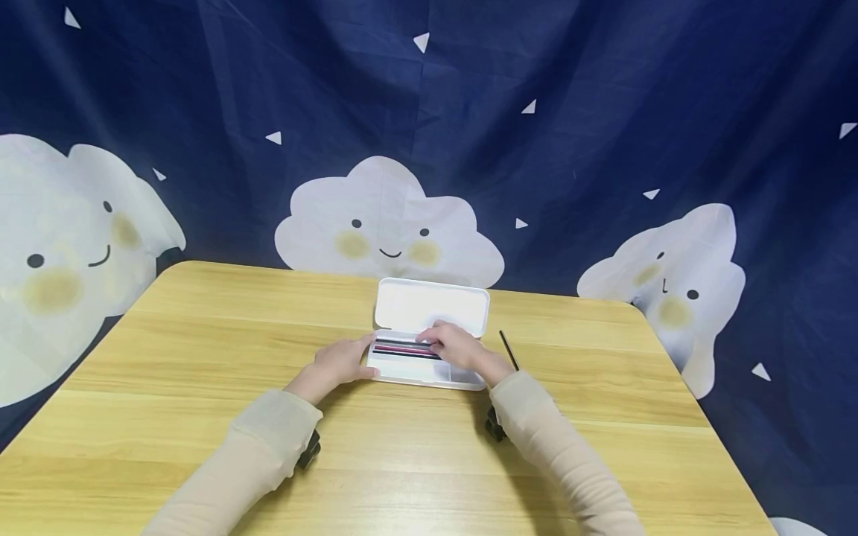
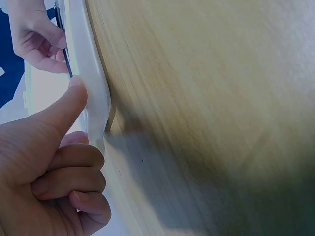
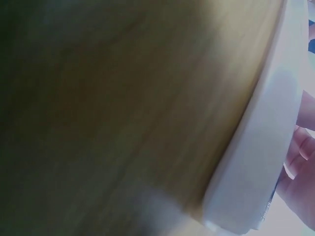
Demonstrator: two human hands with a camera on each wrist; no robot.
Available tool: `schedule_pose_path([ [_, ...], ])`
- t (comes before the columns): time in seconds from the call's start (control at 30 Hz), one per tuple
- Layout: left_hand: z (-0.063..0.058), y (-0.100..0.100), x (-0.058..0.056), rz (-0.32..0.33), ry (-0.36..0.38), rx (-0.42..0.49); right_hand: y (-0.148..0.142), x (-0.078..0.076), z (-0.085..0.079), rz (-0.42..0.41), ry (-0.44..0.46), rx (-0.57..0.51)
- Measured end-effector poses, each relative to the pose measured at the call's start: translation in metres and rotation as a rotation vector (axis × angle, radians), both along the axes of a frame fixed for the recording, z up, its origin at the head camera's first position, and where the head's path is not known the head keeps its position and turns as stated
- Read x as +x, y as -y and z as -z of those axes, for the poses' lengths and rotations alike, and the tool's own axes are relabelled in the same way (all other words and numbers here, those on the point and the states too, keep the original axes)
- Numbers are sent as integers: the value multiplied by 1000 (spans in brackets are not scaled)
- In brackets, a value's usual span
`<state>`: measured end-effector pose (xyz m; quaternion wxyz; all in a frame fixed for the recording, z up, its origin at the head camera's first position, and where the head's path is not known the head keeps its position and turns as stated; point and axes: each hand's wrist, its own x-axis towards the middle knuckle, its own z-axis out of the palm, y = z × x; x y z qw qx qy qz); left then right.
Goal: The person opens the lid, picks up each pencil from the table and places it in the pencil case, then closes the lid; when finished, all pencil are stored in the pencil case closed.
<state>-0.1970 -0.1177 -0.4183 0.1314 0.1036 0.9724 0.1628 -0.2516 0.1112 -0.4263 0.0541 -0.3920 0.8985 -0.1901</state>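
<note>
A white pencil case (image 1: 410, 370) lies with its lid (image 1: 429, 301) raised at the back. Several slim pencils (image 1: 405, 348), dark and pink, lie lengthwise inside it. My left hand (image 1: 340, 361) holds the case's left end, thumb at the front rim and fingers round the side. Over the right part of the case, my right hand (image 1: 456, 347) has its thumb and fingers at the pencils' ends. The left wrist view shows that hand pinching a dark pencil (image 2: 68, 62) beside the rim. In the right wrist view the case wall (image 3: 256, 152) hides part of the right hand.
Another dark pencil (image 1: 508, 348) lies on the wooden table (image 1: 201, 335) to the right of the case, partly behind the right wrist. A dark blue curtain (image 1: 536, 59) with clouds hangs behind the table's far edge.
</note>
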Motion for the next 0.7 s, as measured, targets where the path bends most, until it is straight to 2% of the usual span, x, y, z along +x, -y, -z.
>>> schedule_pose_path([
  [0.17,1,0,0,-1,-1,4,1,2,0,17,-22,36],
  [0.4,1,0,-1,-1,-6,2,1,2,0,-17,-37,1],
  [0.7,1,0,0,-5,2,-1,0,3,-4,-4,97,-47],
])
